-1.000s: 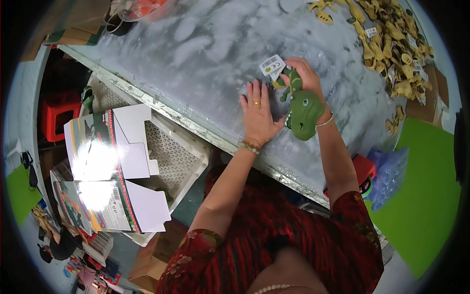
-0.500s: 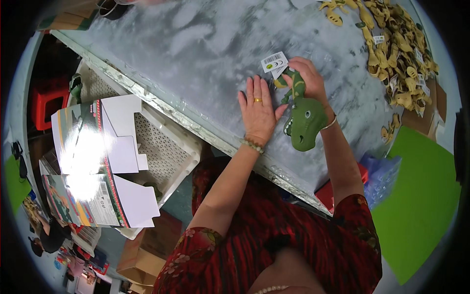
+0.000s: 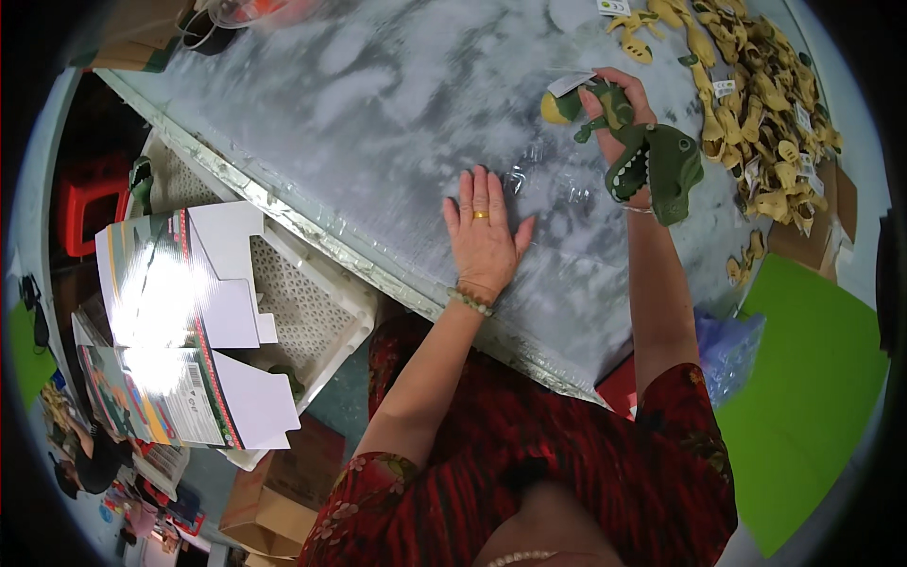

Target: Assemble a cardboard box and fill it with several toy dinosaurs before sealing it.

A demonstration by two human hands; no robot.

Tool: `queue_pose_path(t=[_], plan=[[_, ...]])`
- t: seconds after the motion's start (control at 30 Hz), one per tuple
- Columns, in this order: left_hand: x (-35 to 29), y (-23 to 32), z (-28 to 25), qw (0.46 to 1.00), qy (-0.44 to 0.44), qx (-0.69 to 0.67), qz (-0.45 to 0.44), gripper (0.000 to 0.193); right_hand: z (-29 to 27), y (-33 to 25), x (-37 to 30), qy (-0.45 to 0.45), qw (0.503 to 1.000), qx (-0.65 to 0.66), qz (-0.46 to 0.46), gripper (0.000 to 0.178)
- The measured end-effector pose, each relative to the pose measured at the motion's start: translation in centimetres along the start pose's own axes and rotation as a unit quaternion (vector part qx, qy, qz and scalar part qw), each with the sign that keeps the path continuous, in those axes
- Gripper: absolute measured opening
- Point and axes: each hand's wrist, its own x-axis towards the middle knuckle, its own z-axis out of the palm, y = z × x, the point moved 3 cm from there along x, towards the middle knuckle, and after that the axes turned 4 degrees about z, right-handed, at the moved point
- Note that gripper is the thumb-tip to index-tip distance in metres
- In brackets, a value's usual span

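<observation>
My right hand point(image 3: 622, 109) is closed round the body of a green toy dinosaur point(image 3: 673, 175), held above the table. Its big head hangs over my wrist with the toothed mouth gaping, and a yellow-soled foot sticks out on the left. A white paper tag point(image 3: 570, 83) dangles beside my fingers, apparently from the toy. My left hand point(image 3: 486, 231) lies flat on the table point(image 3: 378, 142), palm down and fingers stretched, holding nothing. Close to its fingertips, something clear and shiny like plastic film point(image 3: 520, 175) lies on the surface.
Tan toy parts point(image 3: 756, 113), some tagged, are heaped at the far right. A printed flat carton point(image 3: 213, 283) rests over a white perforated basket point(image 3: 293, 293) beside the table's left edge. At right are a green sheet point(image 3: 812, 397) and a blue plastic bag point(image 3: 732, 354).
My right hand has lifted the dinosaur up and to the right, and its mouth now gapes wider in view. My left hand has shifted slightly left and down, still flat.
</observation>
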Motion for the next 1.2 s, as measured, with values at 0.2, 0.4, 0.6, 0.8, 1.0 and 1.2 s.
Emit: queue_pose_path(t=[0.2, 0.4, 0.6, 0.8, 1.0, 1.2], plan=[[0.1, -0.1, -0.2, 1.0, 0.007, -0.012, -0.007, 0.067, 0.4, -0.1, -0.2, -0.015, 1.0, -0.013, 0.012, 0.028], [2.3, -0.1, -1.5, 0.998, 0.005, -0.05, -0.024, 0.066, 1.7, 0.5, 0.0, -0.011, 0.993, -0.068, -0.092, 0.028], [2.1, -1.2, -1.2, 0.996, 0.039, -0.078, -0.008, 0.066, 1.3, -0.8, -0.8, -0.032, 0.997, -0.017, -0.071, 0.028], [0.2, -0.7, -1.9, 0.997, 0.005, -0.081, -0.013, 0.08, 2.1, -2.1, -4.3, -0.102, 0.977, -0.049, -0.182, 0.039], [0.2, -0.8, -1.2, 0.999, -0.03, -0.001, -0.035, 0.079, 2.7, -1.9, -5.5, -0.124, 0.966, -0.089, -0.211, 0.035], [0.2, -0.8, -0.9, 0.999, -0.03, 0.008, -0.036, 0.079, 2.9, -1.9, -5.4, -0.139, 0.964, -0.081, -0.211, 0.033]])
